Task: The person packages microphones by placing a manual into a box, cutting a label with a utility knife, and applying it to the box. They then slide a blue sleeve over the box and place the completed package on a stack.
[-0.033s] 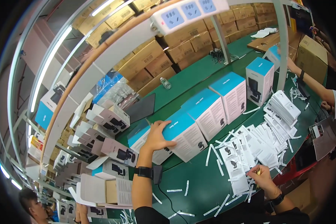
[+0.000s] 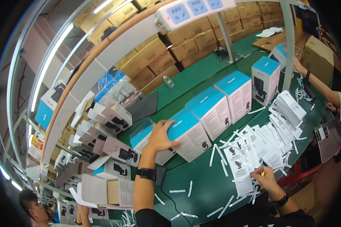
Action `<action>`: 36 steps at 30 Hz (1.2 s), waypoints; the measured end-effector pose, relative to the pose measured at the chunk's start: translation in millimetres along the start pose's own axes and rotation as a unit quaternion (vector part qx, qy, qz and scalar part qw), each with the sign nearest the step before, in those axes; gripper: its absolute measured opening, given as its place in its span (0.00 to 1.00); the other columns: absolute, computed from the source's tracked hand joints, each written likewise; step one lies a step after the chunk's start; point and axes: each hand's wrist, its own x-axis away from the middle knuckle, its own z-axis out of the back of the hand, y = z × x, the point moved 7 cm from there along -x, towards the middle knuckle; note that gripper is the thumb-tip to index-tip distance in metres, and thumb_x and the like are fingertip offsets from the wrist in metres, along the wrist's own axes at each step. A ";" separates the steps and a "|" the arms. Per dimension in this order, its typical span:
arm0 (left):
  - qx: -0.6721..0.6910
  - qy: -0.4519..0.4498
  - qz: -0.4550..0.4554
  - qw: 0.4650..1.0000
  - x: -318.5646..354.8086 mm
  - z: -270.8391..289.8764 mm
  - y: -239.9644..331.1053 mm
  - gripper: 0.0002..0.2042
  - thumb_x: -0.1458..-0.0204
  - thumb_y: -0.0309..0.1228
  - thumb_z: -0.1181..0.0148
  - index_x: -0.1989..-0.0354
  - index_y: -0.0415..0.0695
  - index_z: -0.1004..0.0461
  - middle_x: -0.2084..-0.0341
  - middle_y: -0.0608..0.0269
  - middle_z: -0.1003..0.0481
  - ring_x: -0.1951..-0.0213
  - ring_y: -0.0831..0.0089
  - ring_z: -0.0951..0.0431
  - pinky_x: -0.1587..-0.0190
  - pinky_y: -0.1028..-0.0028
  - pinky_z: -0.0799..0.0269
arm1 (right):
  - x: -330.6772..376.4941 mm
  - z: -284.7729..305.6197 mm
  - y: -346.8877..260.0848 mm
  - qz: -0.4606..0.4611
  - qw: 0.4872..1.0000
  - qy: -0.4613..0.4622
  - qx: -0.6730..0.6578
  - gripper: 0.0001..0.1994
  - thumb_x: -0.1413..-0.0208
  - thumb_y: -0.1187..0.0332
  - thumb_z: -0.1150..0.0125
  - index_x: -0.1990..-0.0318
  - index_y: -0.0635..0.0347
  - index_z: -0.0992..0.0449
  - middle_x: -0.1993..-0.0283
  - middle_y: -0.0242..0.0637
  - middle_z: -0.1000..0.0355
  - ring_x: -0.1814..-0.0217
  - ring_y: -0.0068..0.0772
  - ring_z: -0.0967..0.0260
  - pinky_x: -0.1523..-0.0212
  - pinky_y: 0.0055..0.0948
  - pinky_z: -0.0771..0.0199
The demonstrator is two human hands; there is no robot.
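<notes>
My left hand lies across the end of a blue-topped white box, thumb on its front side and fingers over its top edge. More boxes of this kind stand in a row: one behind my left hand, and others to the right. At the right, my right hand is closed in a pinch beside the pile of printed leaflets. A small yellowish thing shows at its fingers, too small to name. Leaflet edges lie close to its fingertips.
Paper strips are scattered over the green table. Opened boxes stand at the left. A black cable runs from my left wrist. A metal post rises at the right; a co-worker's arm reaches in beyond it.
The whole view has shifted very slightly. Both hands keep their places on the box and beside the leaflets.
</notes>
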 end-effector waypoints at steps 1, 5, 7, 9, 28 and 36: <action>-0.047 -0.005 0.006 0.999 -1.3 4.5 -1.4 0.47 0.71 0.48 0.20 0.35 0.49 0.30 0.39 0.43 0.32 0.36 0.46 0.34 0.29 0.44 0.46 | -3.7 -7.4 0.4 -0.002 1.000 -0.007 0.005 0.05 0.46 0.73 0.27 0.67 0.63 0.18 0.75 0.28 0.24 0.81 0.12 0.35 0.80 0.17 0.38; -0.159 0.000 0.033 0.987 4.9 15.5 -2.3 0.55 0.74 0.58 0.21 0.30 0.52 0.34 0.32 0.37 0.39 0.30 0.39 0.42 0.28 0.40 0.54 | -4.7 -30.7 19.0 0.029 0.996 -0.056 0.070 0.06 0.46 0.72 0.27 0.67 0.64 0.18 0.74 0.29 0.23 0.79 0.14 0.32 0.77 0.19 0.33; -0.211 0.038 0.070 0.974 13.4 22.7 -6.8 0.60 0.76 0.63 0.21 0.28 0.53 0.37 0.30 0.36 0.42 0.30 0.37 0.42 0.29 0.39 0.49 | 1.2 -45.4 25.0 0.050 0.993 -0.068 0.088 0.06 0.46 0.72 0.27 0.66 0.64 0.18 0.72 0.30 0.21 0.78 0.15 0.31 0.76 0.20 0.30; -0.187 0.037 0.098 0.977 20.8 32.0 -35.9 0.63 0.79 0.64 0.21 0.27 0.54 0.39 0.29 0.36 0.44 0.30 0.35 0.43 0.29 0.39 0.50 | 4.1 -77.1 19.0 0.107 0.982 -0.104 0.116 0.05 0.44 0.73 0.29 0.64 0.65 0.17 0.67 0.33 0.18 0.74 0.17 0.28 0.72 0.21 0.26; -0.084 -0.038 0.149 0.985 37.9 53.2 -137.9 0.61 0.83 0.46 0.17 0.27 0.59 0.36 0.35 0.40 0.32 0.31 0.42 0.37 0.30 0.53 0.41 | -190.2 -334.8 8.5 0.356 0.799 -0.185 0.447 0.13 0.47 0.65 0.40 0.54 0.56 0.21 0.52 0.42 0.23 0.56 0.53 0.21 0.55 0.45 0.19; -0.052 0.040 0.065 0.996 48.2 50.7 -127.1 0.55 0.84 0.43 0.17 0.33 0.58 0.30 0.40 0.40 0.29 0.35 0.42 0.35 0.31 0.52 0.39 | -211.4 -311.4 0.4 0.329 0.831 -0.104 0.437 0.15 0.52 0.63 0.37 0.59 0.61 0.19 0.60 0.49 0.21 0.57 0.55 0.22 0.52 0.46 0.21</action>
